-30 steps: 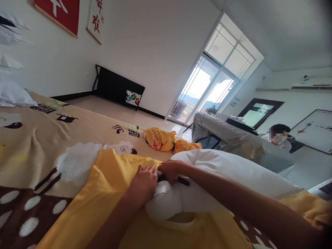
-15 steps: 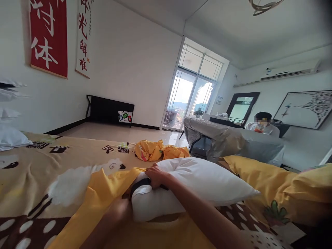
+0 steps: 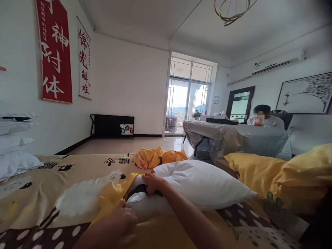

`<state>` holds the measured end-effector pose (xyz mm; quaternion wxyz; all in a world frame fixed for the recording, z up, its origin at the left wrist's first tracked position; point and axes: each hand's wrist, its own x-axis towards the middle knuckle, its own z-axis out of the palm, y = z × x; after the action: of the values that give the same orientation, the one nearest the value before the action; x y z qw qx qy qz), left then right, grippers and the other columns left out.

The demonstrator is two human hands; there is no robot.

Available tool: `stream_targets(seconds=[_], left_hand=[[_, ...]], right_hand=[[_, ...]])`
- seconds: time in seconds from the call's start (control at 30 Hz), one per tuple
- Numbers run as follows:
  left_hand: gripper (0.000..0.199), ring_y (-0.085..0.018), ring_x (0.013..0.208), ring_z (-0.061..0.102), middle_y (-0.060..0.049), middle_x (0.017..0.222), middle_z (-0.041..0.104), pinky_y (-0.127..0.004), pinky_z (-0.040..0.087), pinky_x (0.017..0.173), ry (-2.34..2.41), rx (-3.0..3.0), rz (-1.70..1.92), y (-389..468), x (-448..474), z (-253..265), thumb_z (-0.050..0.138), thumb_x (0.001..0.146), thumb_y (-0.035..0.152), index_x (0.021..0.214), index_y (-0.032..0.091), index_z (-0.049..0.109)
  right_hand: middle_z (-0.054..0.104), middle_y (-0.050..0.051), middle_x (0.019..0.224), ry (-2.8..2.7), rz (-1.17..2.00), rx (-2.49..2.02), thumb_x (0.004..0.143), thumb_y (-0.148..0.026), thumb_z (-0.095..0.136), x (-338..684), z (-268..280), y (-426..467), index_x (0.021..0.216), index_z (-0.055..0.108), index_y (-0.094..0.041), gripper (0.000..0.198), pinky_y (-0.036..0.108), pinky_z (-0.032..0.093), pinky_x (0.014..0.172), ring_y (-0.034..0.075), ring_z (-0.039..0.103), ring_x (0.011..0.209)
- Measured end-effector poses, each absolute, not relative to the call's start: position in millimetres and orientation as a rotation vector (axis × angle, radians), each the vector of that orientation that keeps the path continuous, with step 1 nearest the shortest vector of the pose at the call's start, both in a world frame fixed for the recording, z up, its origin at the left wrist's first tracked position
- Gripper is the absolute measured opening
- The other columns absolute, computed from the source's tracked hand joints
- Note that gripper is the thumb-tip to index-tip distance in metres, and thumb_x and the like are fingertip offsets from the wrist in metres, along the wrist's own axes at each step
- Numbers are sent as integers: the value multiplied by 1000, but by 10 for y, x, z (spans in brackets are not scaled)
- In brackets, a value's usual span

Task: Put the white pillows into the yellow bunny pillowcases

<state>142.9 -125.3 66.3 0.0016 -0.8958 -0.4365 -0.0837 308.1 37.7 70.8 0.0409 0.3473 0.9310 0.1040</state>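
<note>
A plump white pillow [image 3: 202, 180] lies across the bed in front of me. My right hand [image 3: 155, 183] is closed on its left end, beside a black patch [image 3: 138, 189] there. A yellow pillowcase [image 3: 111, 193] lies bunched round that same end, with more of its cloth spread under the pillow. My left hand [image 3: 120, 221], partly smeared by motion, is closed on the pillowcase's near edge at the pillow's lower left corner. Its fingertips are partly hidden.
Yellow-orange bundled cloth [image 3: 149, 157] sits behind the pillow. Yellow pillows [image 3: 298, 173] lie at the right, and stacked white pillows [image 3: 18, 152] at the far left. Beyond the patterned bed sheet [image 3: 85, 169], a person [image 3: 267, 117] sits at a plastic-covered table [image 3: 246, 136].
My view has levelled and tilted up. The left hand has shifted slightly down, and the pillowcase cloth on the left is gathered closer to the pillow. The right hand keeps its hold.
</note>
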Motion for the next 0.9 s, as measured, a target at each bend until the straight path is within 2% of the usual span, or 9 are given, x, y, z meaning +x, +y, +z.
stream_targets(seconds=[0.1,0.2,0.27,0.37,0.53,0.6,0.7,0.8,0.9], left_hand=[[12,-20,84,58,-3,85,63,-38,37,87,-1417,-2752,-424,-1243,1613,843,43,82,20,75,19,53],[11,-20,85,54,-4,84,59,-38,35,85,-1465,-2652,-644,-1080,1736,724,41,80,14,75,18,50],[17,-21,86,53,-5,86,59,-39,34,84,-1464,-2627,-727,-982,1760,577,38,85,15,77,18,52],[26,-20,88,53,-5,91,59,-39,34,85,-1455,-2682,-752,-932,1730,455,31,92,20,80,19,54],[21,-19,88,56,-4,95,62,-36,37,84,-1567,-2804,-681,-1015,1637,541,37,90,21,79,19,55],[20,-19,89,58,-4,96,64,-37,36,86,-1558,-2819,-688,-1046,1600,575,37,88,16,78,19,55],[20,-17,90,60,-2,96,66,-41,33,95,-1510,-2913,-606,-1066,1546,564,39,86,12,74,18,53],[19,-16,90,61,-1,95,66,-45,32,98,-1428,-2987,-561,-1059,1519,502,39,87,14,74,18,52],[20,-17,86,61,-3,91,65,-45,35,95,-1357,-2933,-604,-1045,1528,440,38,88,15,77,19,54]], right_hand=[[60,17,109,2894,336,1093,57,-24,64,3130,654,293,110,57,-6,56,39,36,96,27,58,99],[56,19,113,2930,344,1111,60,-27,63,3215,602,157,117,52,-4,63,40,33,99,29,54,105],[54,19,117,2951,319,1109,61,-30,62,3270,581,73,126,46,-3,72,42,31,102,30,52,108],[50,21,124,2956,269,1107,60,-30,64,3314,594,12,138,33,-2,88,43,26,106,32,47,116],[37,27,139,2789,78,1050,54,-26,68,3254,739,25,144,21,0,105,47,18,110,36,31,132],[39,23,140,2684,-48,955,55,-27,68,3226,784,-57,144,25,-6,101,49,21,108,35,32,132],[49,19,131,2729,-75,855,56,-30,68,3285,778,-356,138,38,-13,89,48,25,107,33,44,123],[40,19,141,2923,15,905,70,-33,61,3517,741,-706,143,30,-15,82,47,19,110,32,34,132],[28,14,151,2949,34,977,78,-35,56,3818,710,-873,148,20,-26,79,49,15,110,30,22,139]])
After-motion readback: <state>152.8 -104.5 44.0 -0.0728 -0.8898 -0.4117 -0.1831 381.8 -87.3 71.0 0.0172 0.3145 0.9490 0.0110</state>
